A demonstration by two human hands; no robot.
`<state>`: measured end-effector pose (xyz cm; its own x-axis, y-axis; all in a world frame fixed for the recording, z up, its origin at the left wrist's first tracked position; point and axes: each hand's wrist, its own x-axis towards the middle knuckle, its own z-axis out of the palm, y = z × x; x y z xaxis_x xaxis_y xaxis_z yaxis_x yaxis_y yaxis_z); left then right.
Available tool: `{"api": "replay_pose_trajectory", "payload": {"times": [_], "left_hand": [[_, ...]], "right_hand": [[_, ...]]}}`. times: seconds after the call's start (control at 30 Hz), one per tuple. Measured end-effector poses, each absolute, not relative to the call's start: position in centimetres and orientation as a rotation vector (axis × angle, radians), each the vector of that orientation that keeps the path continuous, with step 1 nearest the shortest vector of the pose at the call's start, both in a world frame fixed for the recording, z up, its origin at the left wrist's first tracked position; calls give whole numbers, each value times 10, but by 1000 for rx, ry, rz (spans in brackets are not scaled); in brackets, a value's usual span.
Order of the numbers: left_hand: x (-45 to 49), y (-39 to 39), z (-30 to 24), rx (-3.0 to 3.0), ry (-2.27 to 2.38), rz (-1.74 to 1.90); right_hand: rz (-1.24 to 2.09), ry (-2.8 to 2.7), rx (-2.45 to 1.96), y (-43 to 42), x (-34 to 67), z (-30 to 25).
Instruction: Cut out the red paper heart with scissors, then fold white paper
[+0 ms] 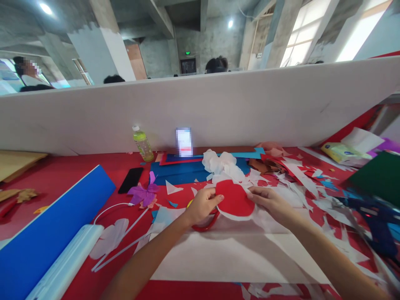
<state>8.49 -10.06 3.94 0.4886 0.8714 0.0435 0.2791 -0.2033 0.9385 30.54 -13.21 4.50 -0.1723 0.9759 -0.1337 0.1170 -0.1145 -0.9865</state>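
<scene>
The red paper disc (235,199) sits over the white sheet (231,250), at 3 o'clock of the left hand (201,207), which pinches its left edge. It is at 9 o'clock of the right hand (269,201), whose fingertips pinch its right edge. The disc is rounded, flat and bright red, with a thin white rim along its lower edge.

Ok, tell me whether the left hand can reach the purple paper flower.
Probably yes. The purple paper flower lies in the open just left of the left hand, with only flat paper scraps between them. The hand pinches the red paper piece, though, so it would have to let go first.
</scene>
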Motion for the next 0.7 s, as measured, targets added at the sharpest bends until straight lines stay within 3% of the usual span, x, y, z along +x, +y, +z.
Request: {"api": "replay_pose_trajectory", "payload": {"times": [0.2,0.4,0.7], "left_hand": [[89,-98,34,1559,1026,966],[91,-102,35,1545,1104,1071],[100,-108,20,1567,1163,1085]], "right_hand": [[1324,-788,-1165,-125,299,27],[1617,-801,-916,-133,276,21],[1515,-649,-1080,-137,267,23]]}}
